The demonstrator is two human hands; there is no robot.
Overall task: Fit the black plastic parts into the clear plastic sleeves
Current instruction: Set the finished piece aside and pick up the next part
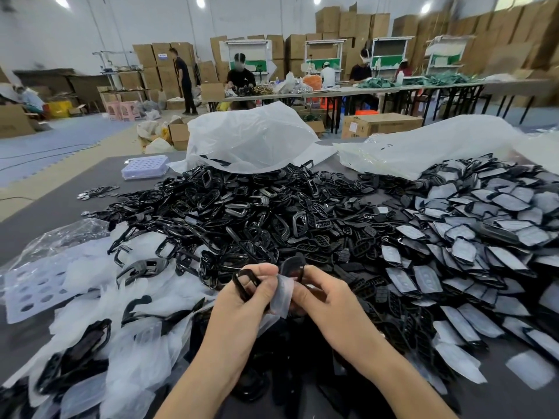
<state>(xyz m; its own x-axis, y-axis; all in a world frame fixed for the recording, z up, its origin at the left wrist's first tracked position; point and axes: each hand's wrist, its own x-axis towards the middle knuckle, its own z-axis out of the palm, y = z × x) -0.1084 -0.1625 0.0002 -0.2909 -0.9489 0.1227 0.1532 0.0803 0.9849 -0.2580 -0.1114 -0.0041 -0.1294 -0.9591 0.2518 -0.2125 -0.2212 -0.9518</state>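
My left hand (pixel 248 293) grips a black plastic frame part (pixel 243 282) and pinches the top of a clear plastic sleeve (pixel 282 296) that hangs between both hands. My right hand (pixel 320 293) holds a second, flatter black part (pixel 292 264) just above the sleeve and also touches the sleeve's right edge. A big heap of loose black parts (pixel 242 213) lies right behind my hands. Empty clear sleeves (pixel 136 328) are piled at the left. Sleeved parts (pixel 472 237) are spread out at the right.
Two large white plastic bags (pixel 251 137) (pixel 423 146) lie at the far side of the grey table. A clear perforated tray (pixel 145 166) sits at the back left, a perforated sheet (pixel 33 291) at the near left. People work at tables among cardboard boxes behind.
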